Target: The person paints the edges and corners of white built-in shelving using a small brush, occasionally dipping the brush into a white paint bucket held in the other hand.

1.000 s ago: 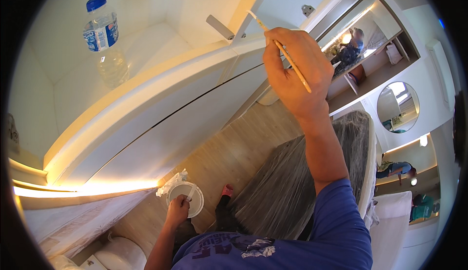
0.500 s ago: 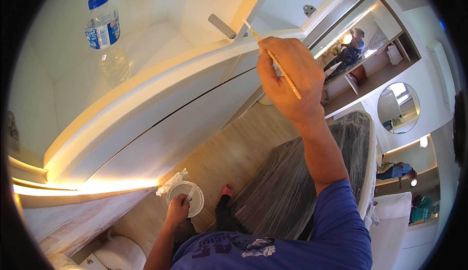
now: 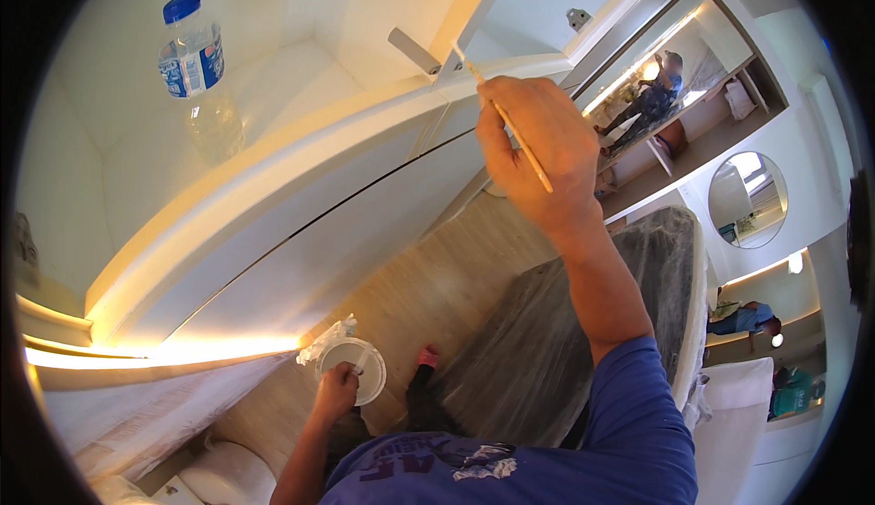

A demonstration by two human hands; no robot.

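Note:
My right hand is raised and closed round a thin paintbrush with a pale wooden handle. The brush's light tip is up by the front edge of a white panel, beside a grey flap-like fitting; whether it touches is hard to tell. Low down, my left hand is closed at the near rim of a round white bucket. A pale strip lies across the bucket's top by the fingers. What the bucket holds cannot be made out.
A clear bottle with a blue cap stands in the white shelf recess at left. Crumpled white plastic lies against the bucket. Plastic film covers a dark surface at right. Mirrors on the right wall reflect the room and people.
My right hand has shifted slightly left, and the brush's rear end has dropped a little. My left hand stays at the bucket. The view itself has moved slightly.

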